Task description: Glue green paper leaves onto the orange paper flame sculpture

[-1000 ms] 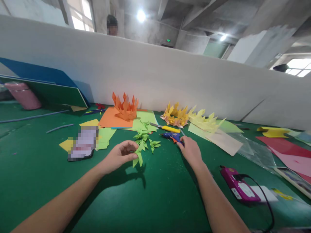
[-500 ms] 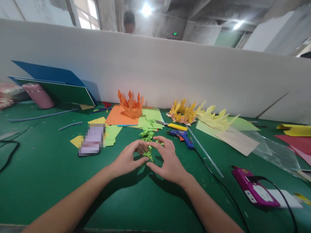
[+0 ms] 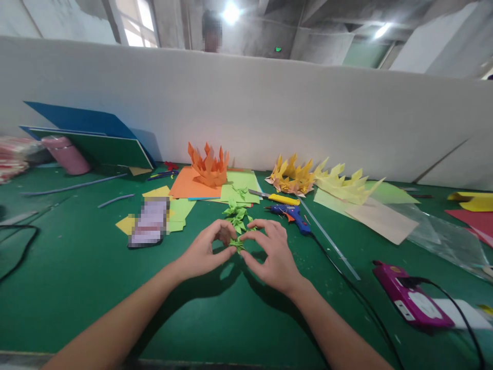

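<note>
Between my two hands is a small green folded-paper flower [image 3: 236, 245], low over the table. My left hand [image 3: 210, 249] pinches its left side between thumb and fingers. From the other side, my right hand [image 3: 271, 254] has thumb and fingertips on the flower's right edge. Just beyond my fingers lie more green folded-paper flowers [image 3: 236, 213], several of them close together, partly hidden by my hands. A blue glue gun [image 3: 290, 217] rests to the right of them, with a yellow utility knife [image 3: 283, 199] behind it.
An orange paper crown [image 3: 210, 167], a golden paper crown [image 3: 291, 177] and a pale yellow paper crown strip [image 3: 348, 185] stand by the white partition [image 3: 246, 108]. A phone [image 3: 149, 221] lies left on paper sheets. At right is a magenta device [image 3: 412, 298] with a black cable.
The green flower between my hands has been turned, its petals now facing differently. My right fingers have shifted slightly. The view has moved a little.
</note>
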Motion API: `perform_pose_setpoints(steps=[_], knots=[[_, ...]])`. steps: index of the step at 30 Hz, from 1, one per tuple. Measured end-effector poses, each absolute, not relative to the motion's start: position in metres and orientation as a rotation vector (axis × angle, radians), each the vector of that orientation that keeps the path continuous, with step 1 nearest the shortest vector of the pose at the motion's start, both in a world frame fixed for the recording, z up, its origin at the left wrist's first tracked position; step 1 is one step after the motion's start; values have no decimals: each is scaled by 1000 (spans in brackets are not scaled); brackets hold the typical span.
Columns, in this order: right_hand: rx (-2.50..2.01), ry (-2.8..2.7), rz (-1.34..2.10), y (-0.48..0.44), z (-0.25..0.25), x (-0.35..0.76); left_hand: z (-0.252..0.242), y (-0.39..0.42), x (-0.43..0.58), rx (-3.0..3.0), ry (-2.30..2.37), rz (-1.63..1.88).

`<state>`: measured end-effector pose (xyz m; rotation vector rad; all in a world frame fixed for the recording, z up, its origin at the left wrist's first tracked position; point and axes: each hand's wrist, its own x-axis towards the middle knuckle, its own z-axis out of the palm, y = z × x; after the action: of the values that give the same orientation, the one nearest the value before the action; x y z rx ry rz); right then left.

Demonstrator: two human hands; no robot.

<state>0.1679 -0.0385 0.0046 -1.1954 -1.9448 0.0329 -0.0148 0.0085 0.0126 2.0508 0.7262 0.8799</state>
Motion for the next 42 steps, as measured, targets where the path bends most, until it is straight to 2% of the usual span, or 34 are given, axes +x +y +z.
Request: perform_pose_setpoints(steps=[25,33,42], knots=[[-1194,-1917,-82,-38,1,160,18,6,-14,2036,754,858],[-1187,-1893,-114,-37,1,160,13,10,-13,1795,756,1009],[-1174,-1951,-224,-37,-2,161,13,13,-9,1445,821,684]])
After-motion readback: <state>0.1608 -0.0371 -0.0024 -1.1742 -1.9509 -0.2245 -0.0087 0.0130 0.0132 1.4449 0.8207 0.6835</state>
